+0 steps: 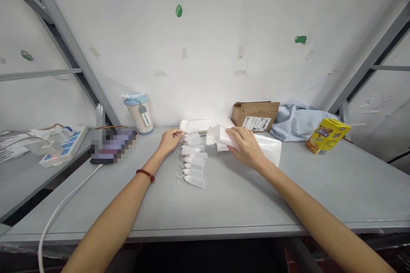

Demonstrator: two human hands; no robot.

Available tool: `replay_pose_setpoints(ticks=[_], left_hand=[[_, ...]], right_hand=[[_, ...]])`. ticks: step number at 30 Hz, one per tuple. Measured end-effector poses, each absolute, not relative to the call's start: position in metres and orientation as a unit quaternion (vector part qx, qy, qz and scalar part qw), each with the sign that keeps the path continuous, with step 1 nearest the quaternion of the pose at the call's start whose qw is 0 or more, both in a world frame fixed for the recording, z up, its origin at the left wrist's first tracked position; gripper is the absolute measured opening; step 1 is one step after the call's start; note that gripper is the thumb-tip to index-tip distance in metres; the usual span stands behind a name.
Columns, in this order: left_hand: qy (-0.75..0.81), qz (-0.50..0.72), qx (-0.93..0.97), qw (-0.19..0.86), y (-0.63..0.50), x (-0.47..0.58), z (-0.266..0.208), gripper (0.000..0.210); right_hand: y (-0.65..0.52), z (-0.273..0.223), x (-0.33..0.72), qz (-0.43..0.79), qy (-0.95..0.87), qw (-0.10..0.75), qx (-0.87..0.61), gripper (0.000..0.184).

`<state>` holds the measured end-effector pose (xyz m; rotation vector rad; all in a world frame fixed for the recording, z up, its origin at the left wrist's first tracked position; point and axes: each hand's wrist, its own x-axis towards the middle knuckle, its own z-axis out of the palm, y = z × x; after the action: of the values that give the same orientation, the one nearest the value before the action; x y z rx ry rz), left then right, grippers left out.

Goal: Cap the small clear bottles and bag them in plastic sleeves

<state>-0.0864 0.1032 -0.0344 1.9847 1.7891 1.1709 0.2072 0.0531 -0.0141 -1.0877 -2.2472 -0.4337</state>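
Several small translucent white tubes with cord loops (194, 171) lie in a column on the grey table (166, 209), loops toward the left. My left hand (170, 140) is closed in a pinch at the far end of this column, at the loop end of the farthest tubes. What exactly lies between its fingertips is small and partly hidden. My right hand (245, 147) is wrapped over a white box (226, 136) with an open flap (211, 135) pointing left. Beneath that box and hand lies a white bubble-wrap sheet or bag (270, 149).
Along the wall stand a cream tumbler with blue lid (139, 113), a long white box (208, 125), a brown carton (256, 116) and a bluish cloth (297, 121). A yellow drink carton (327, 136) leans right. A phone (113, 147) and power strip (64, 147) lie left.
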Motion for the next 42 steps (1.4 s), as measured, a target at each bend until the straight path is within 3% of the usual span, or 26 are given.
replay_pose_setpoints(ticks=[17,27,42], left_hand=[[0.539,0.534,0.623,0.192,0.083,-0.078,0.002,0.029],[0.482,0.47,0.718,0.179,0.053,-0.039,0.014,0.018],[0.443,0.452,0.745,0.212,0.038,-0.011,0.004,0.015]], right_hand=[[0.058,-0.02,0.207,-0.184,-0.836,0.297,-0.424,0.045],[0.058,-0.021,0.207,-0.188,-0.838,0.298,-0.417,0.043],[0.041,-0.017,0.192,-0.206,-0.842,0.368,-0.337,0.045]])
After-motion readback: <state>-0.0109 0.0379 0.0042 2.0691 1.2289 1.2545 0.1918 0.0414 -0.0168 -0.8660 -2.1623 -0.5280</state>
